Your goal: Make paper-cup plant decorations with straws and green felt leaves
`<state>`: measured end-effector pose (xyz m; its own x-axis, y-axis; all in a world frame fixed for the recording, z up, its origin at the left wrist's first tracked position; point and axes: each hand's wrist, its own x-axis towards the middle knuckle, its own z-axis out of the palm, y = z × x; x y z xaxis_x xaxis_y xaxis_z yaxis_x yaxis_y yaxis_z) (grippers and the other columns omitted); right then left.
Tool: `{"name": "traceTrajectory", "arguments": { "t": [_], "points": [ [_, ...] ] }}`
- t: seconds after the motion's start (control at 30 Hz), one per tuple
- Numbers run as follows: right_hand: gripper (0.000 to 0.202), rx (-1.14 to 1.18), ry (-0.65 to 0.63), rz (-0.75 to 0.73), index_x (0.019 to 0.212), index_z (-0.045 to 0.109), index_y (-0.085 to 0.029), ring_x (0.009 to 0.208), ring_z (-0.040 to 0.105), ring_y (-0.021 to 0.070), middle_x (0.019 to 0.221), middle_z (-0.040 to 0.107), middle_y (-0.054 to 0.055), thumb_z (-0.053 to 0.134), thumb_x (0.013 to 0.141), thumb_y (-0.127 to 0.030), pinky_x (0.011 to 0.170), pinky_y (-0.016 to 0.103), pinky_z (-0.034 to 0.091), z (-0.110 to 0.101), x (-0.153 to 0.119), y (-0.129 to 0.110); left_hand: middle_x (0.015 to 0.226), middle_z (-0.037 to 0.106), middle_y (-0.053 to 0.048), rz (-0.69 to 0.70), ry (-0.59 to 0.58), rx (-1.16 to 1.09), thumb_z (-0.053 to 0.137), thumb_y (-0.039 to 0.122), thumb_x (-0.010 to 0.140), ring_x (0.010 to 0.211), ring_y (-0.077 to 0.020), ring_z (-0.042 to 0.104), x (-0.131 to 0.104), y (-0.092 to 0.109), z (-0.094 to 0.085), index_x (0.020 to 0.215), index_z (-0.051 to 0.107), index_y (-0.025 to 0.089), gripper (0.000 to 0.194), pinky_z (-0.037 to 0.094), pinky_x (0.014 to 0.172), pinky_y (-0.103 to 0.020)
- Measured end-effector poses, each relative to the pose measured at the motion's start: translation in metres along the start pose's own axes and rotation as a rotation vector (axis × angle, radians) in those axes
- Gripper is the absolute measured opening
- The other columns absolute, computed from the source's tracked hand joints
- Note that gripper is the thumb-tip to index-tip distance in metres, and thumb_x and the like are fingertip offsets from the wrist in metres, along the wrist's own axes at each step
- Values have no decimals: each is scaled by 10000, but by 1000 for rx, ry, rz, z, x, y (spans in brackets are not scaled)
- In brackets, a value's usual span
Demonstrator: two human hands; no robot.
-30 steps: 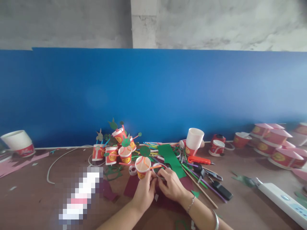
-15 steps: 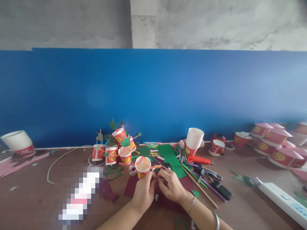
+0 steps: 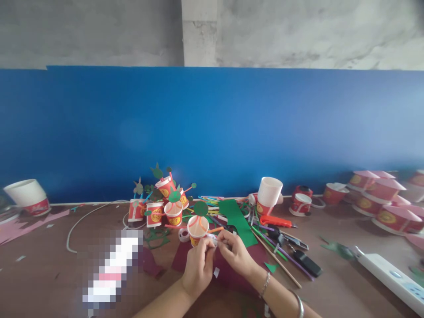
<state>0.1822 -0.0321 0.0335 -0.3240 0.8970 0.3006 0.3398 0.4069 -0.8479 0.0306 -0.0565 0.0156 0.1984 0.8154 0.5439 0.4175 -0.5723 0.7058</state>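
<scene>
Side by side over dark red paper (image 3: 228, 268), my left hand (image 3: 200, 263) and my right hand (image 3: 234, 249) are closed, fingertips nearly touching. A small whitish piece (image 3: 213, 240) shows between the fingertips; its shape is hard to make out. Just behind my left hand stands a red and white paper cup (image 3: 198, 229) with orange straws and a green paper disc (image 3: 200, 208) above it. Green paper (image 3: 236, 221) lies behind my right hand. A tape roll (image 3: 183, 235) rests left of the cup.
More decorated cups (image 3: 154, 214) stand at the back left. On the right are an orange cutter (image 3: 275, 221), a wooden stick (image 3: 278, 260), black keys (image 3: 307, 263) and a white power strip (image 3: 391, 280). Stacked cups (image 3: 270, 194) stand near the blue panel (image 3: 212, 132).
A dark round piece at the fingertips no longer shows, and a whitish piece is now visible there. Both hands have stayed nearly in place.
</scene>
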Motion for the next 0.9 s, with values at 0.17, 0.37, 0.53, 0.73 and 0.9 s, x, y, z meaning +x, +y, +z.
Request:
{"name": "traceTrajectory", "arguments": {
  "t": [0.17,0.37,0.53,0.73,0.9],
  "points": [
    [129,-433,9,-222,595,449,-186,539,414,112,536,473,-35,479,713,-145,573,240,308,-8,-1,5,665,548,-3,-88,-30,-167,382,259,910,593,-119,540,0,1,2,854,491,180,146,420,571,-202],
    [134,-522,41,-256,607,499,-188,577,499,136,596,577,5,462,727,-142,632,264,348,-7,-3,2,611,518,16,-223,-53,-313,372,332,922,516,-101,503,4,-3,5,879,490,163,211,407,512,-200],
    [75,-280,130,-170,820,540,-187,643,541,148,681,609,8,474,786,-174,640,256,410,-7,-5,1,537,462,46,-274,-59,-404,389,373,914,452,-90,455,4,-6,7,870,480,163,233,368,456,-194],
    [133,-219,124,-184,716,505,-186,557,505,117,603,554,-11,468,841,-211,568,228,400,-1,-6,3,545,471,44,-291,-60,-444,422,400,895,440,-86,459,5,-5,8,845,478,162,249,359,438,-190],
    [103,-322,207,-335,708,459,-197,564,473,128,610,520,-7,466,807,-172,577,249,385,-3,-10,2,510,489,49,-350,-18,-501,471,403,865,396,-82,468,5,0,9,804,498,159,253,350,410,-183]
  ]
}}
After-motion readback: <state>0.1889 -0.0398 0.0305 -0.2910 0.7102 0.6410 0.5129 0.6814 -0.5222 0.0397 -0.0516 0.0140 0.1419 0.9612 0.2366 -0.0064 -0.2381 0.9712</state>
